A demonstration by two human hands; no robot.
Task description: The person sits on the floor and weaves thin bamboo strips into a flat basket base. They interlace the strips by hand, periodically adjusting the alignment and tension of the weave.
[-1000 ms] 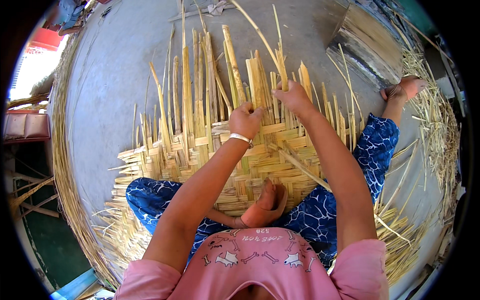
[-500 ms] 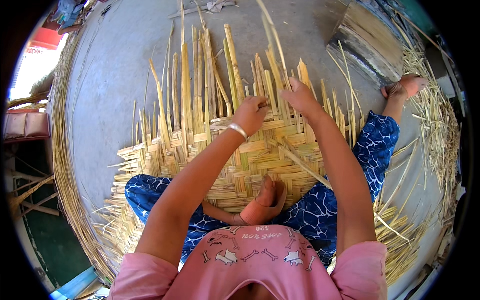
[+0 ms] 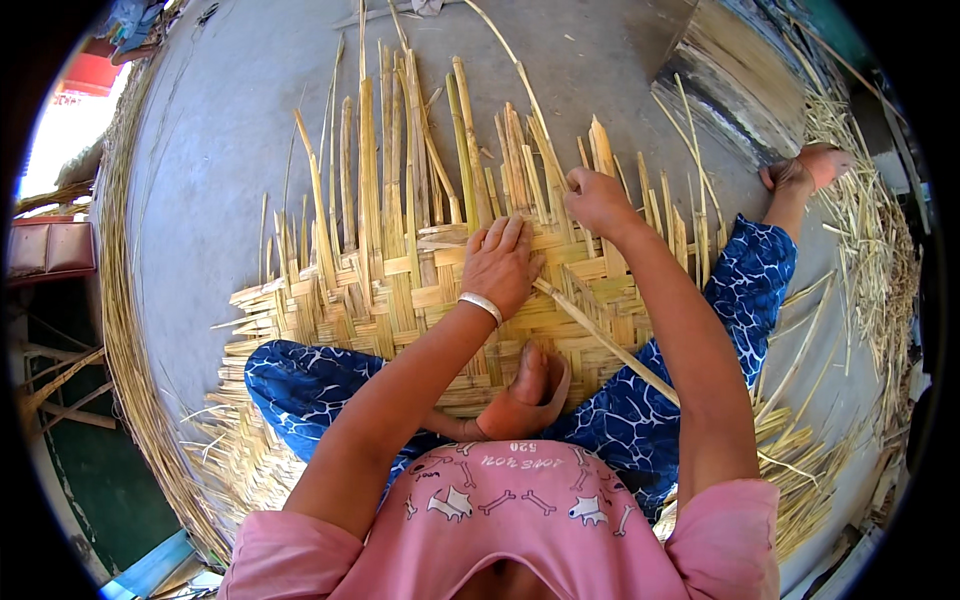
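Note:
A mat [image 3: 404, 305] of flat yellow reed strips is spread over my lap and the floor, with several loose strip ends [image 3: 368, 170] standing up along its far edge. My left hand [image 3: 500, 265], with a silver bracelet at the wrist, lies flat on the weave, its fingers stretched out. To its right my right hand [image 3: 603, 205] is curled closed at the far edge, around a reed strip [image 3: 535, 100] whose long thin end bends away over the floor. The fingertips hide where it enters the weave. Another loose strip [image 3: 605, 338] lies slantwise across the mat, passing under my right forearm.
My bare foot in a sandal [image 3: 525, 400] presses on the near part of the mat; the other foot [image 3: 822, 172] stretches out to the right. A wooden board [image 3: 735, 85] lies at the far right, near scattered straw [image 3: 865, 220]. A long reed bundle [image 3: 125, 300] curves along the left.
My left hand has gone from curled fingers at the far edge to lying flat on the weave. My right hand has come slightly nearer, and the long strip's end has swung left.

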